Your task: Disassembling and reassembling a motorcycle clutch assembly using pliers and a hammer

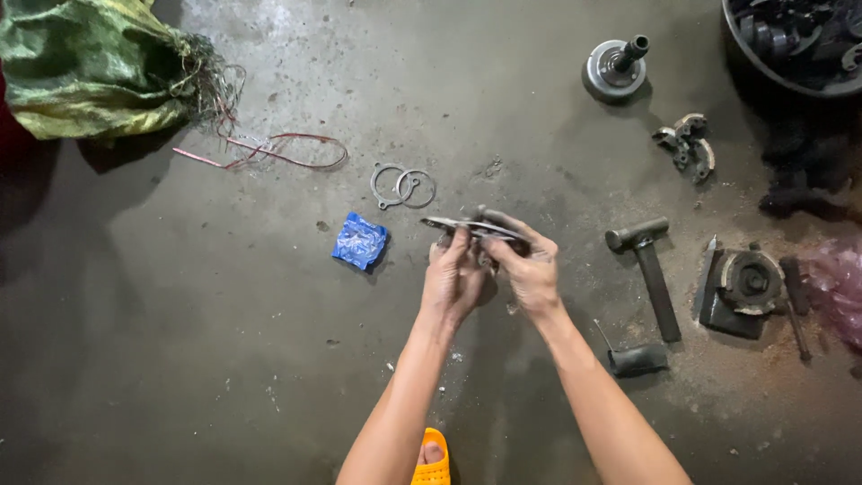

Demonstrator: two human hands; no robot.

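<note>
Orange sandal point(434, 460) below; left hand point(452, 280), right hand point(532, 274) both gripping seemingly flat metal part point(471, 225).

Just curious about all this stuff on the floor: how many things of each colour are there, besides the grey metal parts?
Green: 1, sack
Blue: 1, crumpled wrapper
Red: 1, cord
Orange: 1, sandal
Pink: 1, plastic bag
Total: 5

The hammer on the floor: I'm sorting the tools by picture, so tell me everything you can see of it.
The hammer lies flat on the stained concrete floor, right of the person's right hand and untouched by either hand. Its head, a dull grey metal cylinder, points up-left in the picture; the dark, straight handle runs down and right toward a small dark cylindrical part. It looks worn and grimy. Finer detail is too small to tell.
</note>
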